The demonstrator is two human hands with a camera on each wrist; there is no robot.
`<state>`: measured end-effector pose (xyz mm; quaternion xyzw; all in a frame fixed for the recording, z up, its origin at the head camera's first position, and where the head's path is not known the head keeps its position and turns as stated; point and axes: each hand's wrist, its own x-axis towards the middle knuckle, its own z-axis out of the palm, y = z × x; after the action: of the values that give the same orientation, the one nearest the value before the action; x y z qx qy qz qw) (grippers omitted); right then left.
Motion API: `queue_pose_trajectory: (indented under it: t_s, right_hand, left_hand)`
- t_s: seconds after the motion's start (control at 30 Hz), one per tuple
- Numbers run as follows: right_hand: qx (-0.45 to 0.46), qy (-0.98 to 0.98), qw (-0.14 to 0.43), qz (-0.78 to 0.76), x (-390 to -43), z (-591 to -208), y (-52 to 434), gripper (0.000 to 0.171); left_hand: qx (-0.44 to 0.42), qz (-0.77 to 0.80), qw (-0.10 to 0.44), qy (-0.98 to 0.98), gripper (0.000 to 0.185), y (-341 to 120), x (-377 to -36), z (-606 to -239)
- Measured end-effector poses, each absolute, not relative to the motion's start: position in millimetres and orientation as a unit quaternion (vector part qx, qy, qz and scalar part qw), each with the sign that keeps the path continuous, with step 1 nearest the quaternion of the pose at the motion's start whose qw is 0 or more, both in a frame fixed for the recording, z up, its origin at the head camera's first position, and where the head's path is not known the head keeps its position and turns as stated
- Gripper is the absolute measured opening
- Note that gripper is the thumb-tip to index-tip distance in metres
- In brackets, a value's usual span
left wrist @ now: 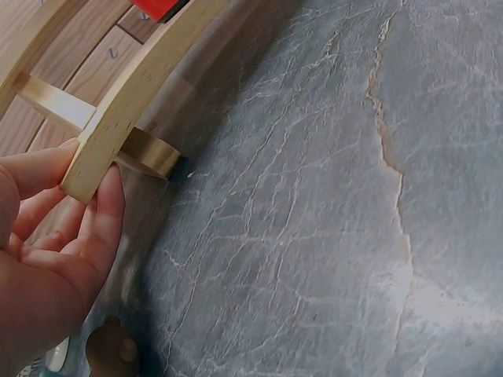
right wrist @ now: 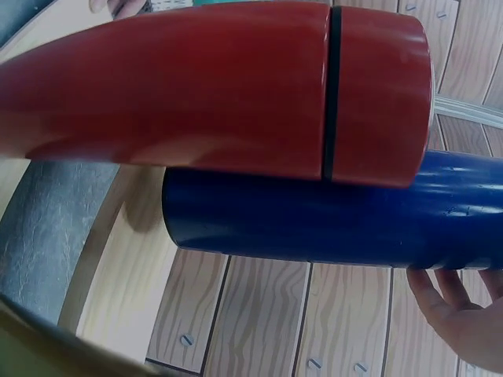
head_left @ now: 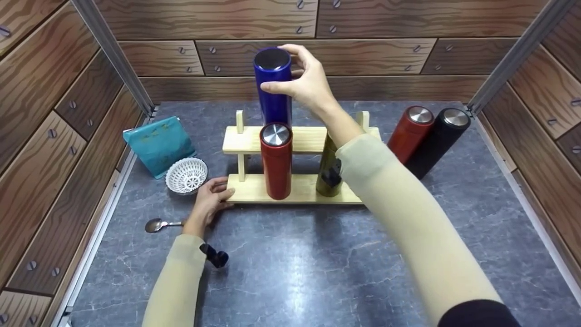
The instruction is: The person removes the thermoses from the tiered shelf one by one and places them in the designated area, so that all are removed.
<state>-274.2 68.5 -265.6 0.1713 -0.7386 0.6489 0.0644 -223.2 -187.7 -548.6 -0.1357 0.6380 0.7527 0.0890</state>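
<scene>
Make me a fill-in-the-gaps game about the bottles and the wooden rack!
1. The right hand grips the ____ bottle.
2. The left hand holds the bottom board of the wooden ____.
3. Next to the white basket lies a metal ____.
4. Right of the rack, a red bottle stands beside a ____ one.

Missing words: blue, rack, spoon, black

The blue flask (head_left: pixel 273 86) has a glossy, smooth shell and a dull brushed-metal cap; the red flask (head_left: pixel 276 161) in front shares that lacquered shine. The rack (head_left: pixel 295 190) is pale, unvarnished wood, matt with square-sawn edges. The desk (head_left: pixel 290 263) looks like grey veined stone, faintly sheened. The small white basket (head_left: pixel 186 175) seems to be perforated plastic.
</scene>
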Motion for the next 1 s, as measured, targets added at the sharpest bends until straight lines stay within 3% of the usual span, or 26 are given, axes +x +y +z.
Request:
queue_pose_trajectory:
  t_s: [0.6,1.0]
  right_hand:
    - [0.163,-0.741,0.079,0.646,-263.4,-261.8,92.2,0.067]
    - [0.158,-0.731,0.115,0.653,-288.4,-282.0,116.3,0.072]
  left_hand:
    - [-0.137,0.756,0.087,0.634,0.048,-186.1,-221.9,-548.5]
    - [-0.139,0.755,0.088,0.635,0.048,-186.9,-222.4,-549.6]
